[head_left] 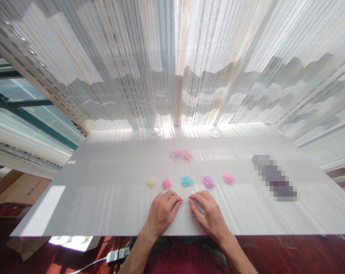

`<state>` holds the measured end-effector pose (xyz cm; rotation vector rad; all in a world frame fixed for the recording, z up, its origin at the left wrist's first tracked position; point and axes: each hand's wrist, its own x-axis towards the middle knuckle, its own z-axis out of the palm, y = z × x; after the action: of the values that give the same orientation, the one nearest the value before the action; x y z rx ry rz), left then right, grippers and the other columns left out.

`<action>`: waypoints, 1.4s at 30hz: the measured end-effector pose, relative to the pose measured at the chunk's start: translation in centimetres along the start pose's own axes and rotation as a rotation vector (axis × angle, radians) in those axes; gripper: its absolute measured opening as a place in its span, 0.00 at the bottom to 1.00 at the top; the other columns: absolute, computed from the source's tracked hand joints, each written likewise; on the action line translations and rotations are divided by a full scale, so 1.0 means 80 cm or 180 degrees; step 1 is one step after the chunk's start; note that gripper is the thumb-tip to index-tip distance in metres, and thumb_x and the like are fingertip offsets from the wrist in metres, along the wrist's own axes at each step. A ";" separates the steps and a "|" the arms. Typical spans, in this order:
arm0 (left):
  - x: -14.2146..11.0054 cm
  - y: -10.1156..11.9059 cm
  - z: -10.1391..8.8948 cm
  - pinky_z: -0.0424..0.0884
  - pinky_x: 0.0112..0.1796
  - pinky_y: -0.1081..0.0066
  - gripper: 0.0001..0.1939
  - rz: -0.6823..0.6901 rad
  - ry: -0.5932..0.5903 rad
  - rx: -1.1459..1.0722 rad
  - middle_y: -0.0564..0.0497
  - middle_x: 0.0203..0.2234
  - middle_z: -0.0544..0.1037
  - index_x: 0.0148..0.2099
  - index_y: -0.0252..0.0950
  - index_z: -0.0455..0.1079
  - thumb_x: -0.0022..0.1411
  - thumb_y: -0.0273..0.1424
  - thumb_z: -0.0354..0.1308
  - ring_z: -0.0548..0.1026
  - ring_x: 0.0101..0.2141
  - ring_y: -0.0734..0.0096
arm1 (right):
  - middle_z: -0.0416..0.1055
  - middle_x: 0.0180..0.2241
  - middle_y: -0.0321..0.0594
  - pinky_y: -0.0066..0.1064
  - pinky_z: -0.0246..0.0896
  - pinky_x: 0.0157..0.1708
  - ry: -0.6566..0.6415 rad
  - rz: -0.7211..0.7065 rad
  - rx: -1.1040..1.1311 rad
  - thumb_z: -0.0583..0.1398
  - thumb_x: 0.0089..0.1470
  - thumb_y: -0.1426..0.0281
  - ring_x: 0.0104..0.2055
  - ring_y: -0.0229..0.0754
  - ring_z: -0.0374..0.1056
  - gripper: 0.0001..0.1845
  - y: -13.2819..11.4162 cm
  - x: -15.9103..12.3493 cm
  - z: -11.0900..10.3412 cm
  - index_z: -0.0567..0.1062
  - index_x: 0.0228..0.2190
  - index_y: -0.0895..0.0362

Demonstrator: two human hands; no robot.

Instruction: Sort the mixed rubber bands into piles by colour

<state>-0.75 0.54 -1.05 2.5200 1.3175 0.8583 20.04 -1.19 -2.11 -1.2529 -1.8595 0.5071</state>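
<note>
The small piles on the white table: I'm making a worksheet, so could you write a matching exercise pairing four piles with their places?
Piles
1. Yellow pile
2. Turquoise pile
3. Purple pile
4. Mixed-colour pile

Places
A. Behind the row of five piles
B. Row's left end
C. Row's second from right
D. Row's middle

Pairs: 1-B, 2-D, 3-C, 4-A

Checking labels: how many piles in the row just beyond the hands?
5, left to right: yellow pile, coral pile, blue pile, purple pile, pink pile.
</note>
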 end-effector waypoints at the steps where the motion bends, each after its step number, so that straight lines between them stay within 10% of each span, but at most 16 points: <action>1: 0.000 0.000 0.000 0.70 0.34 0.67 0.10 -0.0001 0.0007 -0.0002 0.50 0.34 0.80 0.42 0.38 0.76 0.75 0.28 0.53 0.75 0.31 0.68 | 0.75 0.37 0.43 0.40 0.73 0.40 -0.0006 -0.0004 -0.0001 0.58 0.67 0.73 0.41 0.48 0.72 0.07 0.000 0.000 0.000 0.76 0.42 0.52; 42: 0.003 0.020 0.006 0.72 0.30 0.73 0.08 -0.0432 0.0263 -0.0782 0.51 0.31 0.83 0.43 0.38 0.76 0.72 0.29 0.56 0.72 0.22 0.75 | 0.75 0.37 0.43 0.40 0.73 0.41 -0.0197 -0.0131 0.0082 0.59 0.69 0.67 0.41 0.48 0.73 0.07 0.000 -0.001 -0.006 0.77 0.42 0.52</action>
<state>0.72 -0.17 -0.75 2.2043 1.3008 1.0346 20.41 -1.30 -1.87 -1.1918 -1.9204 0.5513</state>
